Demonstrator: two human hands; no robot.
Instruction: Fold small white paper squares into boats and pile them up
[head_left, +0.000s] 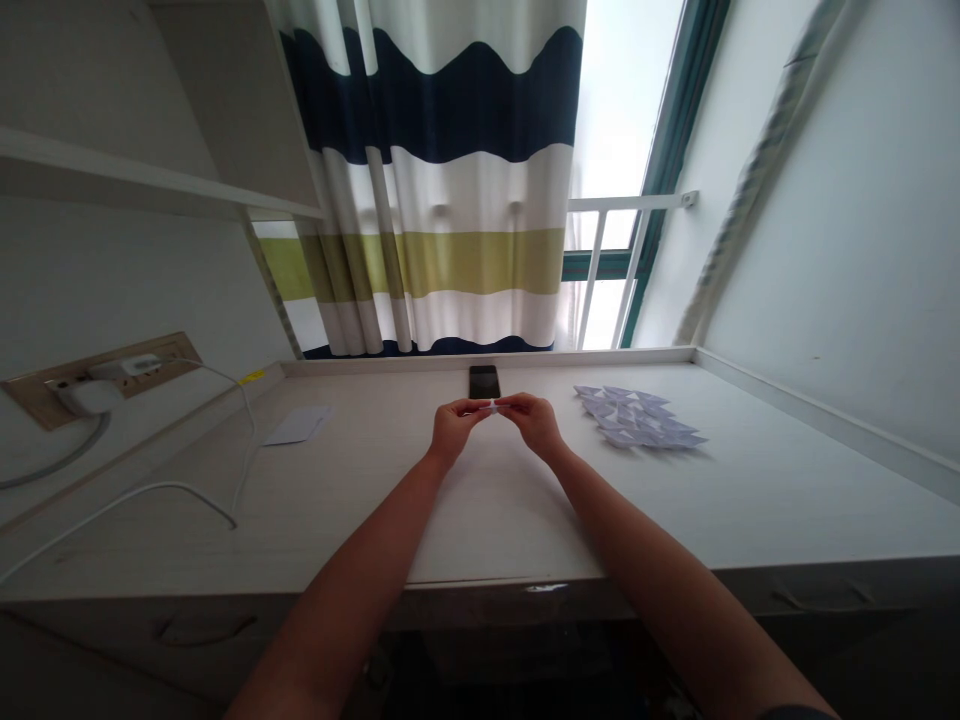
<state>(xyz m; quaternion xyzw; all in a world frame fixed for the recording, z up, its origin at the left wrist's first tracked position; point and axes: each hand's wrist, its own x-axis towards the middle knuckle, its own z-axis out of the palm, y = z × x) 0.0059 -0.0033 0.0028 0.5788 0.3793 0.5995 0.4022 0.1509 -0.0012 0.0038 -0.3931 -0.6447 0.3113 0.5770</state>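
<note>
Both my hands meet above the middle of the pale desk (480,510). My left hand (452,428) and my right hand (536,420) pinch a small folded piece of white paper (491,405) between their fingertips, held just above the desk. A black phone (484,381) lies flat right behind the hands, near the desk's back edge. To the right of my right hand lies a pile of several folded paper pieces (637,415).
A flat white sheet (298,425) lies at the left. A white cable (180,488) runs across the left of the desk from a charger in the wall socket (97,380). A striped curtain (450,180) and a window are behind.
</note>
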